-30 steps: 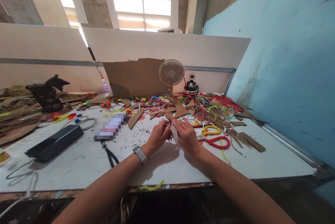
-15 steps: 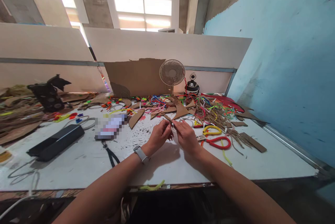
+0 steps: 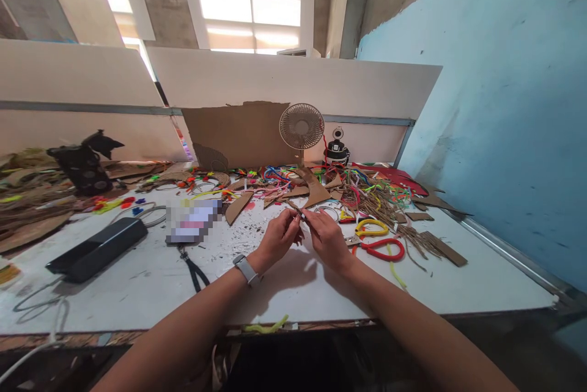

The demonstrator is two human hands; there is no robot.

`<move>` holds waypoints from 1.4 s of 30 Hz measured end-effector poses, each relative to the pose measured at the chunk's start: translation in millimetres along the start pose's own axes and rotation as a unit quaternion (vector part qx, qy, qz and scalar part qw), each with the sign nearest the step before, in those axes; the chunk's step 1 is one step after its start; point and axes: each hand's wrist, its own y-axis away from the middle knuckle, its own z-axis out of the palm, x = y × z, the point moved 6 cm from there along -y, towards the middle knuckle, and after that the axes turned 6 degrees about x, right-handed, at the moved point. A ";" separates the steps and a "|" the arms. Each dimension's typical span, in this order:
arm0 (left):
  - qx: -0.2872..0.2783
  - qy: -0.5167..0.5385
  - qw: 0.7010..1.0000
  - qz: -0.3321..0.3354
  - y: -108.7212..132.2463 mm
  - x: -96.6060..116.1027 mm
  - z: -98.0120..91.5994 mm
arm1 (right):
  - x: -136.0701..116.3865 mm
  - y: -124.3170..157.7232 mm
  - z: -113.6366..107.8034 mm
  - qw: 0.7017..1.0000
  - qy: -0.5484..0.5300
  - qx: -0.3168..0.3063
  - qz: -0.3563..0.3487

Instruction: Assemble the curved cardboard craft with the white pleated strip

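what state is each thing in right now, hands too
left hand: fingers pinched on a small brown piece
right hand: fingers pinched on the same piece
small brown piece: held, mostly hidden
scissors: lying on the table, blades partly hidden, open or shut unclear
fan: upright, spinning or not unclear
bottle: upright
cardboard sheet: standing on edge
watch: strapped on the left wrist
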 end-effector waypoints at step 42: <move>0.000 0.231 0.961 -0.150 -1.5 -4.9 8.7 | 6.9 3.3 5.6 0.999 -0.005 0.017 0.038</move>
